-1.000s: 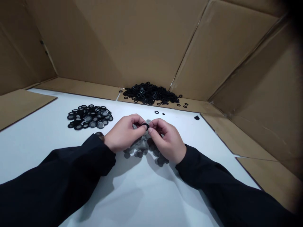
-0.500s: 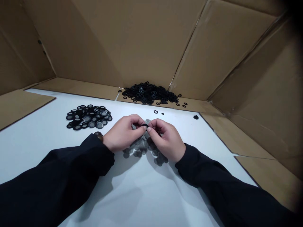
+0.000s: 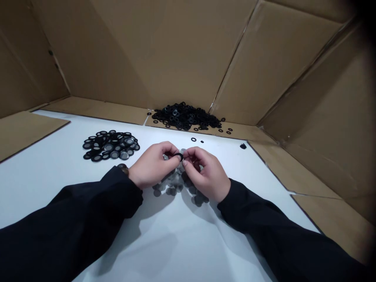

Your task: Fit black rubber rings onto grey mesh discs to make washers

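My left hand (image 3: 155,164) pinches a small black ring (image 3: 180,157) between thumb and forefinger. Close beside the ring's right edge is my right hand (image 3: 207,172), its thumb and fingers bent together in a pinch; whether they grip the ring's edge or a small piece I cannot make out. Under both hands spreads a heap of thin grey discs (image 3: 176,182), partly covered by the fingers. To the left lies a pile of black rings with grey discs in their centres (image 3: 108,147).
A big heap of black rings (image 3: 185,117) sits at the back on a cardboard strip. One loose ring (image 3: 193,139), a small black bit (image 3: 202,141) and a black scrap (image 3: 243,146) lie on the white table (image 3: 152,243). Tall cardboard walls (image 3: 176,51) surround it.
The black ring has tilted and shows more of its opening in my left fingers. My right thumb and fingertips have shifted slightly away from it.
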Tool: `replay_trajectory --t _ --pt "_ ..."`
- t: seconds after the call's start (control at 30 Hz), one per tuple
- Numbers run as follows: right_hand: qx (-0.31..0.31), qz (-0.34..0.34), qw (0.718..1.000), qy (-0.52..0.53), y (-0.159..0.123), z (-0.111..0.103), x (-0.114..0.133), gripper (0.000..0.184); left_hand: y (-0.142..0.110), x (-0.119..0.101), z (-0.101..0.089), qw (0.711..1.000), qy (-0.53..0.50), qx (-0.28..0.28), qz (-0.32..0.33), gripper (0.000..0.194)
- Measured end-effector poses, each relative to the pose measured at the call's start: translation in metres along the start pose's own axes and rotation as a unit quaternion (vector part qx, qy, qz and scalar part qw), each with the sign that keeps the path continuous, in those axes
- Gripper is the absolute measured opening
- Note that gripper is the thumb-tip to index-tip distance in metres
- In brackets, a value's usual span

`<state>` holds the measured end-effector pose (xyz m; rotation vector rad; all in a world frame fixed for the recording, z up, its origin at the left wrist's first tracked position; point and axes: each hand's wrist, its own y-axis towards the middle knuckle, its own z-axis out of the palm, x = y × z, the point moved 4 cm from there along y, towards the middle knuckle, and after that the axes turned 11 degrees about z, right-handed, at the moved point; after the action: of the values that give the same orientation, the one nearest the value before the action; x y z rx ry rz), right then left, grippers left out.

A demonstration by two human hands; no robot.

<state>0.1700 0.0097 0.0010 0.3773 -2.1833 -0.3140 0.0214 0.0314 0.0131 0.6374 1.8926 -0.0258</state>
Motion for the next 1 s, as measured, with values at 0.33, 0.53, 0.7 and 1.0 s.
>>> replay_trajectory --t 0.33,0.53,0.7,1.0 --pt "-0.063 -0.134 0.986 -0.074 0.000 -0.001 0.013 0.022 -0.003 -0.005 0.005 0.999 -0.018 0.014 -0.023 0.010" --pt "-0.066 -0.148 0.985 -0.059 -0.003 -0.003 0.010 0.030 -0.002 -0.001 0.004 0.998 -0.047 0.017 -0.027 0.013" --pt "-0.039 -0.162 0.985 -0.039 -0.003 -0.002 0.008 0.036 -0.003 0.001 0.005 0.997 -0.057 0.029 -0.031 0.012" --pt "-0.059 -0.108 0.992 -0.031 0.000 -0.003 0.009 0.024 -0.002 -0.002 0.007 0.996 -0.081 0.037 -0.031 0.014"
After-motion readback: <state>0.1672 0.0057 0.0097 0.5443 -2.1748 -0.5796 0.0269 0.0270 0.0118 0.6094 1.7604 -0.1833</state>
